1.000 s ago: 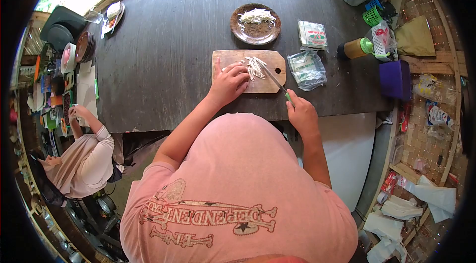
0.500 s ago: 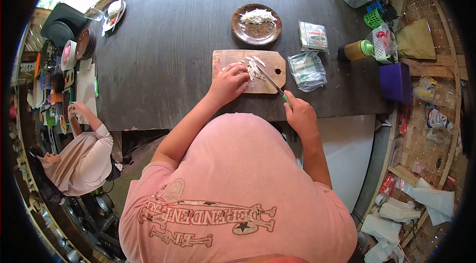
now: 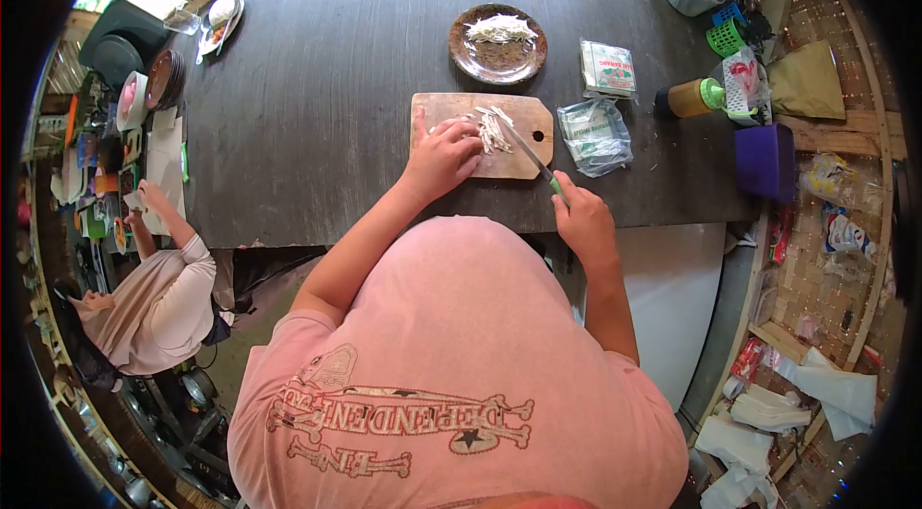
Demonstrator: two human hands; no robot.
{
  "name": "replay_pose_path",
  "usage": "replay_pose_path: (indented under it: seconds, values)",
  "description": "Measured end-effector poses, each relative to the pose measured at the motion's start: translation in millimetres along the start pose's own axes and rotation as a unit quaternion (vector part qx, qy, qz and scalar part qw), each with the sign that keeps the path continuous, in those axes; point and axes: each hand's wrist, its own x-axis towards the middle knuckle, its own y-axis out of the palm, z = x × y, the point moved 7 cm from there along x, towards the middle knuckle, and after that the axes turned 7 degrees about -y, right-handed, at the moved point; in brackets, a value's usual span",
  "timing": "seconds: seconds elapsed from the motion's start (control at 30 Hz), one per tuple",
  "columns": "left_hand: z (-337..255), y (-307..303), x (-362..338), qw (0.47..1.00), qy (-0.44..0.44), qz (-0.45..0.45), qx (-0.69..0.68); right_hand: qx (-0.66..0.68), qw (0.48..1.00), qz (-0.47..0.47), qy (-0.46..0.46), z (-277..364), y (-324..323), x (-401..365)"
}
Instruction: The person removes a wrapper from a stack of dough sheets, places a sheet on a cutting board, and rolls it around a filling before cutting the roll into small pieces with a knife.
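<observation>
A wooden cutting board with a hole at its right end lies near the table's front edge. On it is a small pile of thin white strips, apparently a sliced vegetable. My left hand rests on the board with its fingers bent over the left side of the pile; whatever lies under the fingertips is hidden. In my right hand is the green handle of a kitchen knife, its blade slanting up and left to the strips. Beyond the board, a brown plate bears a heap of similar white shreds.
Two plastic-wrapped packs, a nearer pack and a farther pack, lie right of the board. A bottle with a green cap and a purple container stand farther right. Another person is at the left, near stacked dishes.
The knife and both my hands stay in nearly the same places, with the strips at the blade barely shifted. At the left, the other person's hands have moved slightly apart.
</observation>
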Motion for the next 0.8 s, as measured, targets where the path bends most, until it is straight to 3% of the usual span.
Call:
replay_pose_path:
  seconds: [0.2, 0.8]
  values:
    - [0.6, 1.1, -0.4, 1.000, -0.003, -0.007, -0.002, -0.008, 0.999, 0.002, 0.036, -7.1, -2.3, -0.8]
    - [0.0, 2.3, 21.9, 0.999, 0.000, 0.009, 0.034, -0.018, 0.998, -0.043, -0.033, -3.6, 11.0, 35.0]
